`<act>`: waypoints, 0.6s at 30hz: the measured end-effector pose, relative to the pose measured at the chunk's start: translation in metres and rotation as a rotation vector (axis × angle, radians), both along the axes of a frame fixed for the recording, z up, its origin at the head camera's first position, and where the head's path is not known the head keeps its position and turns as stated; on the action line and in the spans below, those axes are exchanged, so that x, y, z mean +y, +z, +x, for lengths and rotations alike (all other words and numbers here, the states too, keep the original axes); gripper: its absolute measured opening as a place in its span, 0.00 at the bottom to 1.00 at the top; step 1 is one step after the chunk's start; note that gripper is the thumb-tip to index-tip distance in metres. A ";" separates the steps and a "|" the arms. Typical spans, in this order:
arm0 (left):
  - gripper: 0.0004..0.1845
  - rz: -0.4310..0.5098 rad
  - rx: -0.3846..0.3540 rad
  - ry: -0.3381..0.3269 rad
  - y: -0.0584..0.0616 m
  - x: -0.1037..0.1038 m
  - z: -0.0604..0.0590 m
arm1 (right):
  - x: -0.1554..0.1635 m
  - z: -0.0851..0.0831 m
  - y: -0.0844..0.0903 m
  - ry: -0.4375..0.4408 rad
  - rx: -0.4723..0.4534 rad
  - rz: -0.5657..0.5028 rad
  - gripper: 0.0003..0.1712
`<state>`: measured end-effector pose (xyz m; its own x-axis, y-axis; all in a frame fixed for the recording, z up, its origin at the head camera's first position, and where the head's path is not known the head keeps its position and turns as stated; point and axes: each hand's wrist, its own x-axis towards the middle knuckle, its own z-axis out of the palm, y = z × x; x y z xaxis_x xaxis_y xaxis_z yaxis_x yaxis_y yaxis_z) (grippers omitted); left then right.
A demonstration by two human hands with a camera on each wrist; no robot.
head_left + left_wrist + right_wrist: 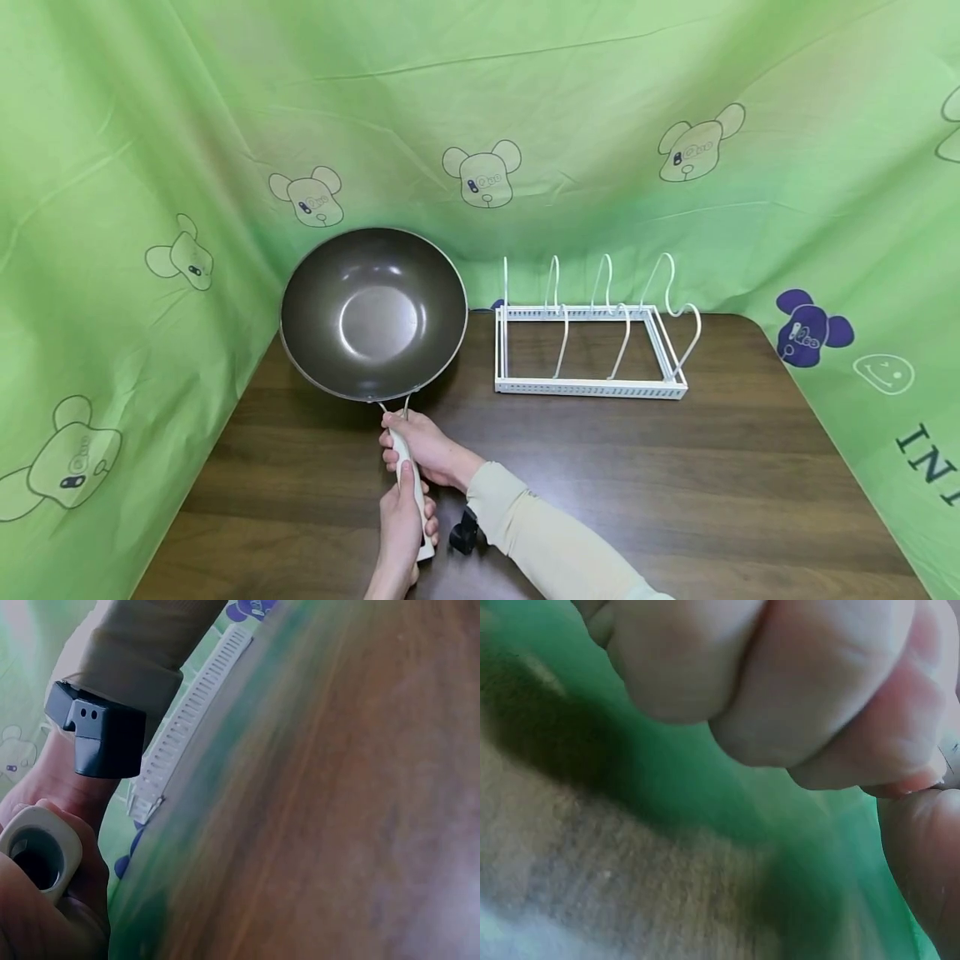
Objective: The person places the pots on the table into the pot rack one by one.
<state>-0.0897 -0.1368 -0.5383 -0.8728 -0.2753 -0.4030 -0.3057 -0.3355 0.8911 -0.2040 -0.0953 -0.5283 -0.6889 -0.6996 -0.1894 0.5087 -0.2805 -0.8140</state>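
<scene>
A dark, deep wok [375,317] with a pale handle [412,492] is at the left of the table in the head view, its inside turned up toward me. My left hand [402,521] grips the handle near its end, thumb along the top. Closer to the pan, my right hand [427,447] also holds the handle. In the left wrist view, the handle's hollow end [69,844] pokes out of my left hand [67,907]. Curled fingers of my right hand [795,690] fill the top of the right wrist view; they hide the handle there.
A white metal pan rack [592,388] with several upright wire dividers stands right of the wok, near the back. A black wrist camera [109,739] sits on my right wrist. Green printed cloth [585,100] hangs around the brown wooden table [675,492].
</scene>
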 end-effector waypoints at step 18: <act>0.31 0.034 0.061 -0.040 0.003 0.007 -0.010 | 0.011 -0.007 0.011 -0.050 0.022 -0.012 0.11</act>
<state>-0.0994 -0.1294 -0.5354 -0.9061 -0.2269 -0.3571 -0.2645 -0.3549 0.8967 -0.2109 -0.0845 -0.5176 -0.7267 -0.6666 -0.1658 0.4761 -0.3148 -0.8211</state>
